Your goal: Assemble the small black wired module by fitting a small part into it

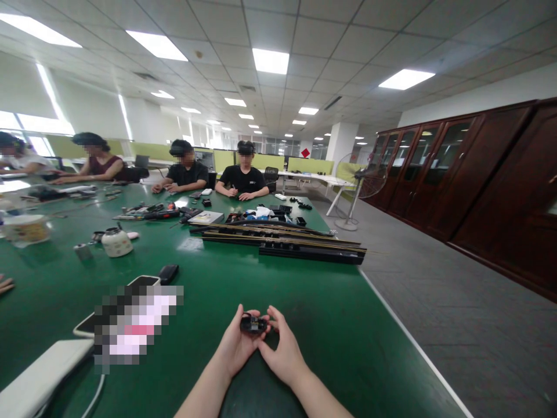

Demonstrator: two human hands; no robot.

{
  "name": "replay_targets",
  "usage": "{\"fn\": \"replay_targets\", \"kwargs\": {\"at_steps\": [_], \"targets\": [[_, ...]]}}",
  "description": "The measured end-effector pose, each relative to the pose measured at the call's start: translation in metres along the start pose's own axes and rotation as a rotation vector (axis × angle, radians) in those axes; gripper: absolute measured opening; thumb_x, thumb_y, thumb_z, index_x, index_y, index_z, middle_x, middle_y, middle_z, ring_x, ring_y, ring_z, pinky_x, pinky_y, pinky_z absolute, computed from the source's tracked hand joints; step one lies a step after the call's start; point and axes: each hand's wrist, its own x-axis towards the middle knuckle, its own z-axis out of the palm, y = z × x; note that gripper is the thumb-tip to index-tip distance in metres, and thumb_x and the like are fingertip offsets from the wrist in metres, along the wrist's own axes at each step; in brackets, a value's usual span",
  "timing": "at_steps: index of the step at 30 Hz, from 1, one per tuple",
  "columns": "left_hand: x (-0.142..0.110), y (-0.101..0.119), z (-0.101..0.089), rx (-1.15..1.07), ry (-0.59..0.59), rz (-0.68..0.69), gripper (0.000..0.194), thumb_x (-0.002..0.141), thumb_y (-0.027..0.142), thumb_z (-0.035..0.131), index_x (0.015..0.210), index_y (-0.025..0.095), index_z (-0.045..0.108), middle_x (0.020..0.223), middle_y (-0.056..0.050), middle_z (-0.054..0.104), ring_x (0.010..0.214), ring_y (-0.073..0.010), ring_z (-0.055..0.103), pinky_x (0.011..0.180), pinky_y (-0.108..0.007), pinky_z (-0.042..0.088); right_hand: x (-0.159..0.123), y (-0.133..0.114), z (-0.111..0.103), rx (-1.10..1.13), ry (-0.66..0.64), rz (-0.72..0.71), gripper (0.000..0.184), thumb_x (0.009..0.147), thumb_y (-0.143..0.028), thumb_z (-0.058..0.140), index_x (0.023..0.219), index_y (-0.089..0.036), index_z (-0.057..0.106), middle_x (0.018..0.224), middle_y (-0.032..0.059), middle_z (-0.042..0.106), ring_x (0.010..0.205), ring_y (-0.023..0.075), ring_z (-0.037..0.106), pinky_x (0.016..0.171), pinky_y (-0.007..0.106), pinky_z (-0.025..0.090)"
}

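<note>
A small black casing [253, 325] lies opened, with dark and lighter inner parts showing; it looks like a computer mouse without its top cover. My left hand [238, 342] cradles it in the palm and fingers, just above the green table. At its right end is my right hand [281, 345], with thumb and index finger apart and the other fingers curled close to the casing's edge. I cannot tell how firmly those fingertips touch it.
Left of my hands lie a phone [85, 325], a blurred-out screen [143, 325] and a white box [46, 377]. Long black rails [313, 252] cross the table ahead. A white jar [116, 242] stands farther left. Several people sit beyond.
</note>
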Motion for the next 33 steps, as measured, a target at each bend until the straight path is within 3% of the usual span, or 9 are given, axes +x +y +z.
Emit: {"fn": "replay_targets", "kwargs": {"at_steps": [3, 7, 15, 20, 23, 27, 33], "targets": [[-0.004, 0.000, 0.000, 0.064, -0.053, -0.037, 0.027, 0.076, 0.039, 0.050, 0.075, 0.012, 0.056, 0.075, -0.010, 0.064, 0.069, -0.0202, 0.062, 0.060, -0.030, 0.046, 0.000, -0.005, -0.005, -0.006, -0.026, -0.028, 0.061, 0.064, -0.011, 0.056, 0.122, -0.023, 0.039, 0.119, 0.0091, 0.052, 0.107, 0.0214, 0.052, 0.092, 0.039, 0.041], [-0.004, 0.001, 0.001, 0.071, -0.027, -0.035, 0.025, 0.076, 0.038, 0.051, 0.073, 0.013, 0.056, 0.071, -0.007, 0.064, 0.065, -0.0183, 0.061, 0.059, -0.028, 0.046, 0.001, -0.011, -0.009, -0.034, -0.072, -0.072, 0.050, 0.063, -0.010, 0.059, 0.109, -0.026, 0.053, 0.119, 0.0066, 0.052, 0.117, 0.0219, 0.042, 0.098, 0.040, 0.034], [-0.004, 0.002, 0.006, -0.055, 0.056, -0.042, 0.020, 0.078, 0.029, 0.049, 0.072, 0.012, 0.057, 0.070, -0.005, 0.063, 0.063, -0.0149, 0.060, 0.062, -0.030, 0.048, 0.012, -0.017, 0.001, 0.042, -0.017, 0.006, 0.029, 0.061, -0.005, 0.060, 0.084, -0.024, 0.065, 0.106, 0.0061, 0.058, 0.102, 0.0201, 0.053, 0.086, 0.035, 0.043], [0.001, 0.002, 0.005, -0.113, 0.087, -0.076, 0.020, 0.079, 0.028, 0.048, 0.071, 0.012, 0.057, 0.068, -0.005, 0.063, 0.061, -0.0142, 0.060, 0.057, -0.028, 0.048, 0.017, -0.017, -0.003, 0.127, -0.048, 0.018, 0.031, 0.060, -0.002, 0.060, 0.082, -0.023, 0.066, 0.101, 0.0042, 0.059, 0.097, 0.0177, 0.057, 0.086, 0.032, 0.042], [0.006, -0.001, 0.004, -0.124, 0.134, -0.101, 0.021, 0.079, 0.029, 0.048, 0.070, 0.012, 0.057, 0.067, -0.005, 0.064, 0.062, -0.0155, 0.061, 0.061, -0.032, 0.050, 0.014, -0.013, -0.012, 0.115, -0.116, 0.009, 0.045, 0.055, -0.003, 0.064, 0.093, -0.026, 0.063, 0.109, 0.0044, 0.056, 0.103, 0.0190, 0.053, 0.091, 0.033, 0.039], [0.015, -0.009, 0.000, -0.097, 0.079, -0.169, 0.021, 0.076, 0.031, 0.051, 0.070, 0.012, 0.059, 0.065, -0.007, 0.065, 0.066, -0.0203, 0.063, 0.063, -0.035, 0.050, 0.012, -0.007, -0.020, 0.061, -0.101, 0.064, 0.055, 0.054, -0.004, 0.064, 0.104, -0.029, 0.058, 0.114, 0.0055, 0.054, 0.108, 0.0217, 0.050, 0.093, 0.036, 0.037], [0.021, -0.013, -0.007, -0.086, 0.108, -0.183, 0.023, 0.076, 0.033, 0.051, 0.070, 0.013, 0.061, 0.068, -0.009, 0.067, 0.064, -0.0216, 0.064, 0.062, -0.035, 0.050, 0.013, -0.006, -0.019, 0.019, -0.112, 0.088, 0.045, 0.055, -0.009, 0.065, 0.096, -0.027, 0.062, 0.113, 0.0074, 0.055, 0.105, 0.0237, 0.053, 0.091, 0.037, 0.039]]}}
